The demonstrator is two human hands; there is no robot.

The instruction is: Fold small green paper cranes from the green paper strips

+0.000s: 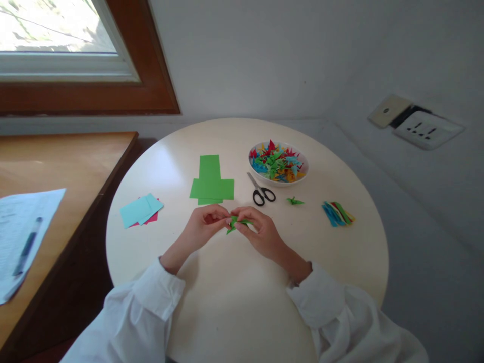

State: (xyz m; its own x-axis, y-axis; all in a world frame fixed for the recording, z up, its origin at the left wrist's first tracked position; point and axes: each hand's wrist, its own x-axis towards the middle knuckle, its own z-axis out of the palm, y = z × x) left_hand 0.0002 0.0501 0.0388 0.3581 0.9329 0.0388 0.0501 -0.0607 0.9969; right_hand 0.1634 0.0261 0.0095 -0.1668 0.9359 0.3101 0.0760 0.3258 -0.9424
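Observation:
Between my two hands, above the round white table (pixel 242 312), is a small folded green paper (pixel 233 225), partly hidden by fingers. My left hand (pixel 204 224) pinches its left side with thumb and forefinger. On the other side my right hand (pixel 260 232) grips it the same way, a green tip showing past the fingers. A finished green paper crane (pixel 295 201) lies to the right of my hands. Just beyond them rest green paper sheets (pixel 209 176) laid crosswise and scissors (pixel 260 191) with black handles.
A white bowl (pixel 278 183) full of colourful paper cranes stands at the back right. Coloured paper strips (pixel 338 214) lie at the right, light blue and red sheets (pixel 138 210) at the left. A wooden desk (pixel 68 156) holds papers and a pen (pixel 28 247).

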